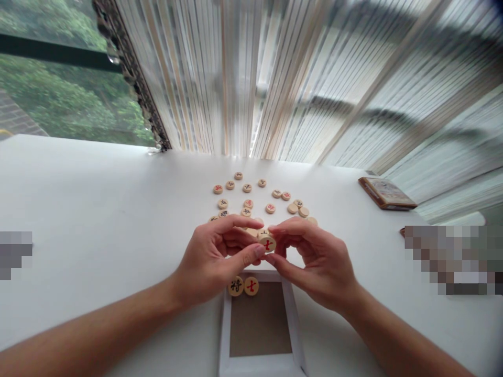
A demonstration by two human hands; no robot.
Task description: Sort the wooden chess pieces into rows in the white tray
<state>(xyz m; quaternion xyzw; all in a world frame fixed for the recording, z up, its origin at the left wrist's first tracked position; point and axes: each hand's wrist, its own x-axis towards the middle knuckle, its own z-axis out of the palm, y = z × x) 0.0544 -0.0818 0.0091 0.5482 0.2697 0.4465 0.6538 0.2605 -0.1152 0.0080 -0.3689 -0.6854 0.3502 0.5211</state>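
Observation:
Above the open box [224,335], my left hand [222,254] and my right hand [314,259] meet at a round wooden piece with a red character [268,244]. The left thumb and fingers pinch this piece, and the right fingertips touch its right side. Part of another piece with a black mark [264,232] shows just behind it. Inside the box at its far left lie a piece with a black character [236,286] and a red-marked piece [251,286], side by side. The fingers partly hide the pieces beyond them.
Several loose round pieces [248,203] are scattered on the white table [98,225] beyond my hands, some face down. A flat brown-edged box [387,193] lies at the back right. Striped curtains [239,78] hang behind the table.

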